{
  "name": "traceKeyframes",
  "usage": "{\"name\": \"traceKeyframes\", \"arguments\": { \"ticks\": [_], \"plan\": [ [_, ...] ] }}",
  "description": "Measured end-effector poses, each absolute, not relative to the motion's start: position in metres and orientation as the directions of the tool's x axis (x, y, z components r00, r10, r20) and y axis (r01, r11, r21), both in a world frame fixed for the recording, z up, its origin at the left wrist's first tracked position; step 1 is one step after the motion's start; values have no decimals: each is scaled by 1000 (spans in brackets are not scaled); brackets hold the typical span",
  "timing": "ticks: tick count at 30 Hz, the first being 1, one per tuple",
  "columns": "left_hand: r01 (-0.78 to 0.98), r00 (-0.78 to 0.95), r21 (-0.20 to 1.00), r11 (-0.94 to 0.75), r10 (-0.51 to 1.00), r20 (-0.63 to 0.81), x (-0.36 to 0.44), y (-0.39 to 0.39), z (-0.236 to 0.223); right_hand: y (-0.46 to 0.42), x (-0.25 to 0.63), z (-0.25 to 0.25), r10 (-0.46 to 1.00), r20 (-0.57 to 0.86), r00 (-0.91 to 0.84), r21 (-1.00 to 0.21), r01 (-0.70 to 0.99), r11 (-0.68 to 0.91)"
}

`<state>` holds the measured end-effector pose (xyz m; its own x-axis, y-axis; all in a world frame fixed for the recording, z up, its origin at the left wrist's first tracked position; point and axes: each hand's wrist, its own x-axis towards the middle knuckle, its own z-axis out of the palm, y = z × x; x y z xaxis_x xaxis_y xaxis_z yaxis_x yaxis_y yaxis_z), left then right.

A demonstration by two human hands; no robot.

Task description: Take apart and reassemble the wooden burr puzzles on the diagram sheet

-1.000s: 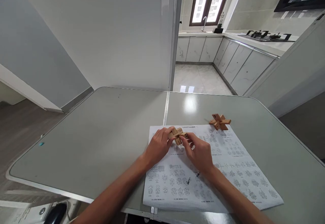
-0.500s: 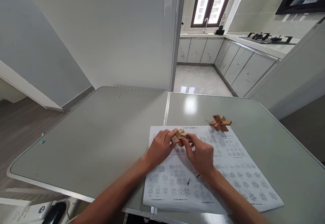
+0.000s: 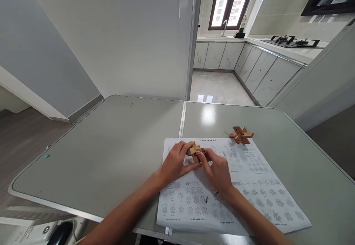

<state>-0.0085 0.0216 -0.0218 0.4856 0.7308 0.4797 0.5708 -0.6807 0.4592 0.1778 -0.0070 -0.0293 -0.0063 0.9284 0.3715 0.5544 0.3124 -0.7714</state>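
Observation:
Between my two hands, above the top part of a printed sheet [image 3: 177, 217], is a wooden burr puzzle [image 3: 196, 151] of interlocking notched sticks. My left hand [image 3: 177, 160] grips its left side, index finger on top and thumb stretched along beneath. On the right, my right hand [image 3: 217, 168] pinches the puzzle with thumb in front and fingers behind. Parts of the puzzle are hidden by my fingers. A second wooden burr puzzle [image 3: 241, 135], star-shaped and darker, rests at the sheet's top right edge.
The sheet, covered in small diagrams, lies on a grey-green table [image 3: 91, 163] with a pale seam. A small teal bit [image 3: 46, 156] lies near the left edge. Beyond the table are a wall and a kitchen with a gas hob [image 3: 294, 41].
The puzzle in my hands has been turned and now sits slightly lower. My left thumb has moved down and right, away from my left index finger. The star-shaped puzzle stays put.

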Motion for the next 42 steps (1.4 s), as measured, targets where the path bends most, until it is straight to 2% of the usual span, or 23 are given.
{"name": "traceKeyframes", "arguments": {
  "ticks": [6, 10, 16, 20, 30, 34, 42],
  "plan": [
    [584, 418, 496, -643, 761, 495, -8, 21, -18, -8, 178, -24, 918, 391, -61, -770, 525, 363],
    [512, 435, 579, -635, 773, 462, -8, 20, -14, -8, 179, -20, 916, 396, -56, -784, 499, 369],
    [387, 396, 732, -561, 818, 418, -10, 20, -9, 0, 184, -21, 972, 235, 6, -944, 239, 227],
    [336, 404, 786, -519, 833, 378, -10, 21, -5, 7, 187, -24, 971, 204, -125, -966, 133, 221],
    [158, 448, 876, -455, 824, 347, -7, 20, -2, 11, 192, -29, 952, 217, -218, -967, 84, 240],
    [189, 455, 871, -454, 826, 332, -8, 19, 0, 11, 191, -26, 960, 185, -212, -967, 134, 216],
    [294, 511, 693, -658, 721, 468, -13, 22, -2, 13, 191, -19, 957, 46, -287, -997, 47, 62]
  ]
}}
